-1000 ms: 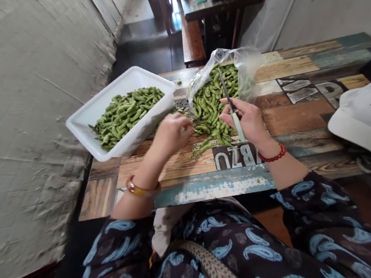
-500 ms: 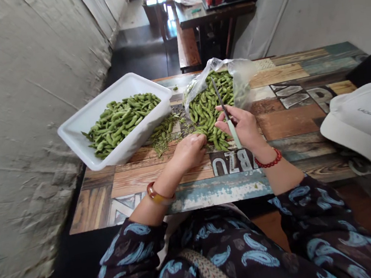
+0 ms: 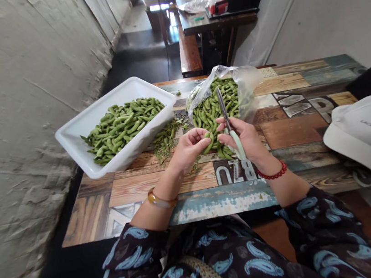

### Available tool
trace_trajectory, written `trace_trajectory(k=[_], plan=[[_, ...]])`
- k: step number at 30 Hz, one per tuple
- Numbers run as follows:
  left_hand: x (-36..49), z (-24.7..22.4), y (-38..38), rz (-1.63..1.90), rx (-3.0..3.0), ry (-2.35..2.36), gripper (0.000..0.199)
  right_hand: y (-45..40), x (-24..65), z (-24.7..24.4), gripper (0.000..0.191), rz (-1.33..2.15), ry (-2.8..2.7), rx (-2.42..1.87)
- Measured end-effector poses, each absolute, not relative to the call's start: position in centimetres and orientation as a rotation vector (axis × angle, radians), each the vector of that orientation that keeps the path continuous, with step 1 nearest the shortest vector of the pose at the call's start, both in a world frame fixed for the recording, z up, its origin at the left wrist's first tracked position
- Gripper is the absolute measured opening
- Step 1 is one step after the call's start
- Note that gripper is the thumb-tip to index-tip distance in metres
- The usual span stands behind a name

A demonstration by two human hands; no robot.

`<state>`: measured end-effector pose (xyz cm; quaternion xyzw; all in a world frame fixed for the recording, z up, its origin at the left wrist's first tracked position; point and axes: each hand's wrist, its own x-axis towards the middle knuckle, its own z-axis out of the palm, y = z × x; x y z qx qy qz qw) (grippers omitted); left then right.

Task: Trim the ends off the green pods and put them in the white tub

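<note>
Between the thumb and fingers of my left hand [image 3: 190, 148] is a green pod [image 3: 209, 142], its end pointing toward my right hand. My right hand [image 3: 242, 138] is closed on scissors [image 3: 237, 144] with pale green handles, blades pointing away from me. Beyond both hands, a clear plastic bag [image 3: 249, 85] lies open with many green pods [image 3: 205, 111] in and spilling from it. To the left stands a white tub [image 3: 81, 160] partly filled with pods [image 3: 118, 130]. Trimmings and small pods [image 3: 165, 141] lie beside the tub.
A patchwork-patterned table [image 3: 184, 180] carries everything. On its right side are a white cap [image 3: 360, 133] and a black box [image 3: 367, 81]. A rough wall rises at the left. Farther back stand a bench [image 3: 189, 51] and another table [image 3: 190, 27] with items on it.
My left hand has lifted slightly off the table, and a pod now shows in its fingers. The scissors have turned, so both handle loops and blades show more clearly. The view has tilted up slightly.
</note>
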<state>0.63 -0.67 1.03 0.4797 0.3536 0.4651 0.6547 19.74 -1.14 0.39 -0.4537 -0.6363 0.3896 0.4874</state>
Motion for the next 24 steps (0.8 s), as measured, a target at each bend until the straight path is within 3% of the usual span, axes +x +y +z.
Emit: trace_trajectory(k=[11, 18, 24], plan=[[1.2, 0.1, -1.7, 1.014, 1.066, 0.782, 0.028, -1.7, 18.5, 0.2, 0.034, 0.957, -1.570, -1.161], [1.0, 0.4, -2.1, 0.805, 1.112, 0.778, 0.036, -2.1, 18.0, 0.4, 0.032, 0.720, -1.692, -1.142], [0.3, 0.3, -1.4, 0.950, 0.959, 0.801, 0.039, -1.5, 19.7, 0.5, 0.042, 0.574, -1.754, -1.166]])
